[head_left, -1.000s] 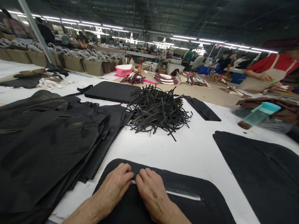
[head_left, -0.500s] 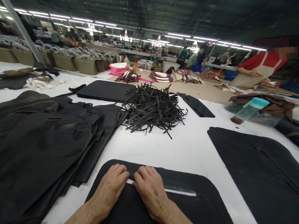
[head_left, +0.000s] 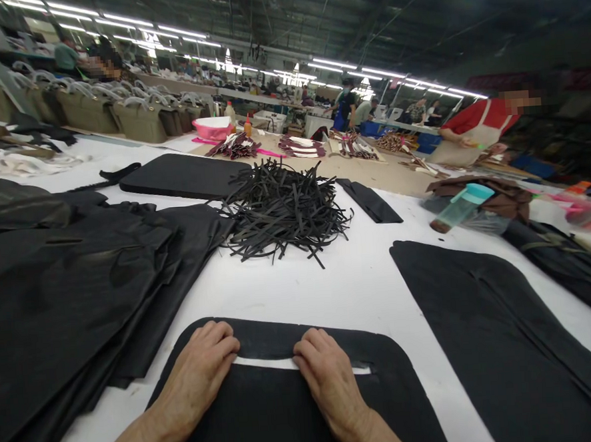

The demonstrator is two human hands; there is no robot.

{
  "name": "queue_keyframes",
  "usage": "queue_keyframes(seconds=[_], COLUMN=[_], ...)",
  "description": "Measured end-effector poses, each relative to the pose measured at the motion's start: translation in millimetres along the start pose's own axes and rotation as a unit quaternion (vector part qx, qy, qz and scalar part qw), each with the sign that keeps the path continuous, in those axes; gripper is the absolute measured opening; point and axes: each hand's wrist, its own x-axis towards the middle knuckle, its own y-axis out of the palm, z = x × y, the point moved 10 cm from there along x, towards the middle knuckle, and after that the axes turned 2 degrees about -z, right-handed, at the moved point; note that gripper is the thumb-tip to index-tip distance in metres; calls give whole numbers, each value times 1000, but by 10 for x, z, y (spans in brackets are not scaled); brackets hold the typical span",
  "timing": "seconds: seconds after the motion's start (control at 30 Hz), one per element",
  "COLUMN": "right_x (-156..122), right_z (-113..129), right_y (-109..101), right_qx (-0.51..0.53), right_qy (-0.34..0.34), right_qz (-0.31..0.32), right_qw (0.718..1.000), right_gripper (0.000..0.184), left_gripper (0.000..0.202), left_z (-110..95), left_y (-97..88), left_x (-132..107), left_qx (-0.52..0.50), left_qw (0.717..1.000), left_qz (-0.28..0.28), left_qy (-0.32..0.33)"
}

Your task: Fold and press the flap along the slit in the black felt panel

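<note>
A black panel (head_left: pixel 267 416) with rounded corners lies on the white table in front of me, and a long slot near its far edge shows white through it. My left hand (head_left: pixel 208 350) has its fingers curled on the panel's far strip at the slot's left end. Farther right along the same slot, my right hand (head_left: pixel 327 366) grips the strip edge with bent fingers, thumb at the opening. Both hands' fingertips are partly hidden. To the right lies a second black panel (head_left: pixel 507 328) with a closed-looking slit.
A heap of thin black strips (head_left: pixel 289 211) sits beyond the panel, beside a thick black slab (head_left: pixel 182 174). Stacked black sheets (head_left: pixel 69 281) cover the left side. A turquoise-lidded bottle (head_left: pixel 459 207) lies at the right. Across the table stands a person in a red shirt (head_left: pixel 484 126).
My right hand has slid right along the slot, away from my left hand. More of the white gap now shows between them. The camera view has shifted slightly right.
</note>
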Motion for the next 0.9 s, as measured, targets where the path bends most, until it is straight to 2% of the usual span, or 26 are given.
queue_keyframes(seconds=[0.3, 0.53, 0.7, 0.9], right_x=[0, 24, 77, 138], right_z=[-101, -99, -115, -110], right_y=[32, 70, 62, 44], right_qx=[-4, -65, -97, -114], right_qy=[51, 95, 132, 147], right_qz=[34, 68, 106, 145], right_qw=[998, 991, 981, 972], right_gripper=[15, 16, 17, 18], left_gripper=[17, 23, 22, 18], left_z=[24, 9, 14, 20], left_y=[8, 33, 10, -29], left_x=[30, 60, 110, 166], left_qx=[-28, 31, 66, 114], left_qw=[996, 991, 986, 978], left_qz=[30, 59, 51, 48], left_qy=[-73, -112, -145, -168])
